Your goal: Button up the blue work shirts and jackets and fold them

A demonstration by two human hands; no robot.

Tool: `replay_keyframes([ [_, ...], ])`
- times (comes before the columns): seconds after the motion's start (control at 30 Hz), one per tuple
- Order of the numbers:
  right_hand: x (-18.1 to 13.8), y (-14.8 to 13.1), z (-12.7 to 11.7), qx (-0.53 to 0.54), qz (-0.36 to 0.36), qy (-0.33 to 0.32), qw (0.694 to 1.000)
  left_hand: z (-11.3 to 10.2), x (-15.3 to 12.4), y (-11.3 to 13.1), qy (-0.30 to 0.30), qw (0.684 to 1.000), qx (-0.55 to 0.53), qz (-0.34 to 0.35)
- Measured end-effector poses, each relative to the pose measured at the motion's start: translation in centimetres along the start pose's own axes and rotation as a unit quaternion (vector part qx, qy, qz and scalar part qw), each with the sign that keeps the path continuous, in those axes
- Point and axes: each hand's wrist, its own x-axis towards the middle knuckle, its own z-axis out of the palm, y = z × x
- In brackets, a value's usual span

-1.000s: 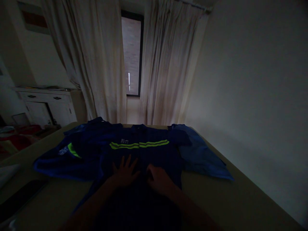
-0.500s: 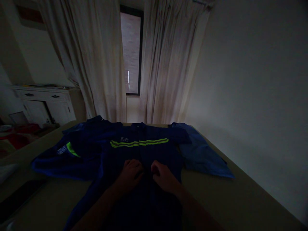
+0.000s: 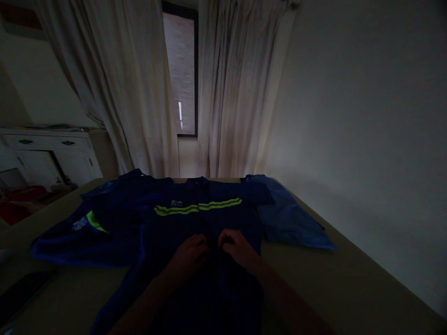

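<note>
A dark blue short-sleeved work shirt (image 3: pixel 230 218) lies spread out with its front up and its collar at the far end. Across its chest runs a yellow-green reflective stripe. My left hand (image 3: pixel 194 251) is curled just left of the front seam, its fingers closed on the cloth. To the right of the seam, my right hand (image 3: pixel 236 247) bends in with thumb and fingers pinched on the shirt front. Dim light and the fingers themselves hide exactly what part of the cloth they grip.
Another dark blue garment (image 3: pixel 104 232) with a green stripe lies bunched to the left. A lighter blue garment (image 3: pixel 289 218) lies at the right. A dark flat object (image 3: pixel 24 291) is at the near left. Behind stand curtains (image 3: pixel 139 93) and a white cabinet (image 3: pixel 73 153).
The view has turned slightly to the right. My hands stay close together at the shirt's front seam, with only small finger movements.
</note>
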Motion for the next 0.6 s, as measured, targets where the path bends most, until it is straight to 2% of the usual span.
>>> replay_keyframes([
  [0.1,0.1,0.0,0.0,0.035,0.009,0.012,0.999,0.0,0.1,0.0,0.009,1.0,0.017,0.003],
  [0.23,0.1,-0.1,0.2,0.033,0.041,0.03,0.998,0.5,0.1,-0.2,-0.016,0.999,0.047,-0.013],
  [0.43,-0.2,-0.4,0.8,-0.111,0.014,0.071,0.991,1.3,0.1,-1.0,-0.014,0.994,-0.001,-0.111],
  [0.6,-0.6,0.3,2.2,-0.258,-0.038,0.069,0.963,1.5,0.7,-0.3,0.028,0.983,-0.101,-0.151],
])
